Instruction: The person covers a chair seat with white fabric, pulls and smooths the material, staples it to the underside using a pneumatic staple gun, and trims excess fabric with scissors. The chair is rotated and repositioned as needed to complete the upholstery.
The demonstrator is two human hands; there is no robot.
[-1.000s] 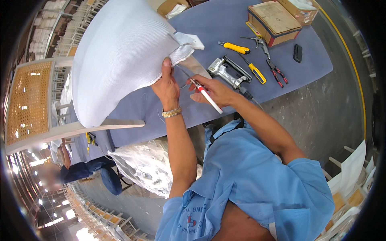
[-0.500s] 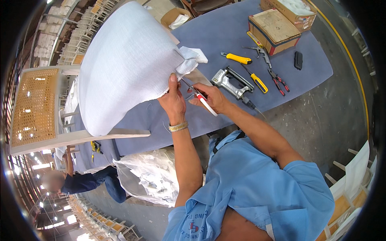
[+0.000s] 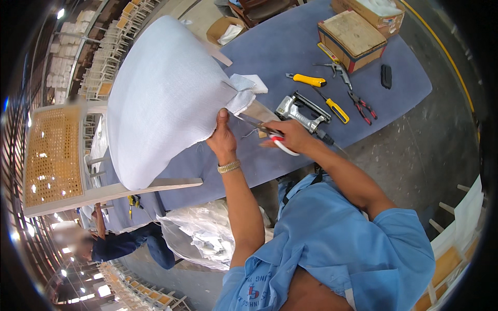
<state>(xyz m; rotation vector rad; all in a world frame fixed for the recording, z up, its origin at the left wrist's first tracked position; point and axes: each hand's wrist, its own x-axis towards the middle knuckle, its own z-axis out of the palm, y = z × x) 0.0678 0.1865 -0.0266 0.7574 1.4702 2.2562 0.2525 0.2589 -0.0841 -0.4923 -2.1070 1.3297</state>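
A chair lies on its side with a woven cane back (image 3: 54, 155) and a seat covered in pale blue-white fabric (image 3: 163, 98). At the seat's near right corner, my left hand (image 3: 223, 139) pinches the fabric's edge, thumb on top. My right hand (image 3: 294, 136) grips scissors (image 3: 284, 146) with white and red handles. Their blades point left toward the loose fabric flap (image 3: 241, 98) at the corner. Some loose threads hang below the blades. Whether the tips touch the cloth I cannot tell.
On the blue-covered table (image 3: 270, 46) lie a staple gun (image 3: 301, 111), a yellow utility knife (image 3: 308, 80), a yellow screwdriver (image 3: 337, 111), pliers (image 3: 361, 107), an air blow gun (image 3: 341, 74) and cardboard boxes (image 3: 353, 39). A plastic bag of scraps (image 3: 202, 233) and another person (image 3: 129, 241) are at lower left.
My right hand has drawn the scissors slightly right, away from the fabric edge. My left hand keeps its hold. The whole view has shifted a little.
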